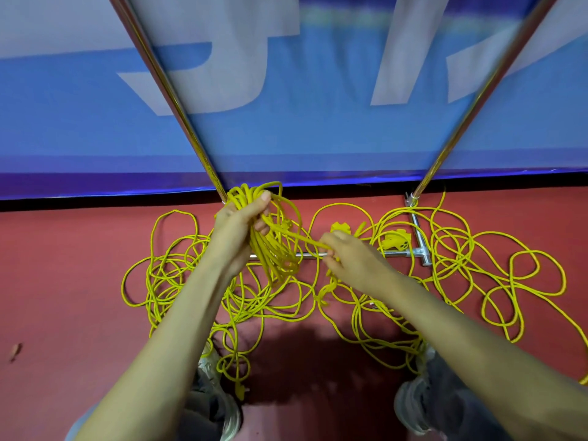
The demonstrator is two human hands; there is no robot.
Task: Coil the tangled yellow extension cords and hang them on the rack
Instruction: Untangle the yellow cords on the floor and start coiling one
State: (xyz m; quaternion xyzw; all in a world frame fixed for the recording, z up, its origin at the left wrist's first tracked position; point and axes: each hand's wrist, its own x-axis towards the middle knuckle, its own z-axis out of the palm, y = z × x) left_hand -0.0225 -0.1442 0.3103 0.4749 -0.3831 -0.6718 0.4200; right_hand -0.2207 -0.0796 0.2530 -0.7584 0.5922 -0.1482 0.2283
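**A:** What did the head camera show of the hands?

**B:** The left hand (241, 224) was clenched round a coil (275, 253) of yellow cord. Loops stuck out above the fist and hung below it. The right hand (353, 261) pinched a single strand (296, 235) that ran across from the coil to its fingertips.

**A:** And the remaining cords?

**B:** The loose cords (178, 281) lay tangled on the red floor (63, 281). They spread under both forearms, out past the left hand and well beyond the right one. Two yellow plugs (394, 241) lay just beyond the right hand.

**A:** Where was the rack?

**B:** The rack (401, 252) stood beyond the hands. Its base bar ran along the floor beneath them. One shiny pole rose just behind the left hand, the other farther off past the right hand, with a blue banner (286, 138) behind both.

**A:** Anything nearer than the hands?

**B:** Two grey shoes (222, 409), one under each forearm, with cord lying against them
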